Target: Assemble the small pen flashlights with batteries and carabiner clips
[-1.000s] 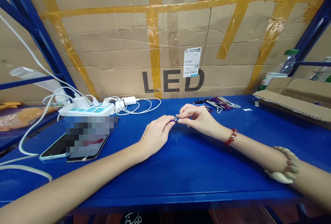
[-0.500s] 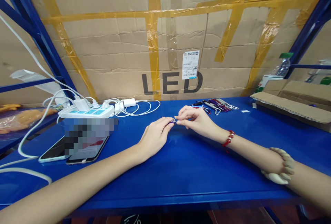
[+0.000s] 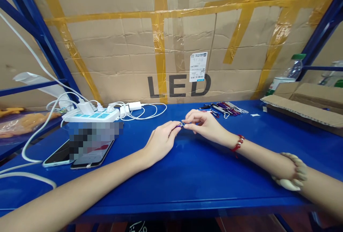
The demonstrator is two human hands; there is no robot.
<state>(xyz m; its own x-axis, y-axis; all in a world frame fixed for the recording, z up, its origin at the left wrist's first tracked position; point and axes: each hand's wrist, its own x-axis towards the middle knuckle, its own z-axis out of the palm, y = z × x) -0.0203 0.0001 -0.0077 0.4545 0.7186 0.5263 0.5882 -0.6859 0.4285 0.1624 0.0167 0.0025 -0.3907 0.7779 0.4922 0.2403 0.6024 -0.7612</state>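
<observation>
One small purple piece [image 3: 181,125], maybe a tiny torch but too small to tell, is held well to the right of the power strip [image 3: 91,115]. The left hand [image 3: 160,141] and right hand [image 3: 207,126] each pinch one end with closed fingertips. A heap of similar pieces [image 3: 224,108] lies farther right of the strip.

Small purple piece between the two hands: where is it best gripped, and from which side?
Probably at its ends, from the sides: the purple piece is thin and lies crosswise, so the left hand and right hand pinch one end each with fingertips.
</observation>
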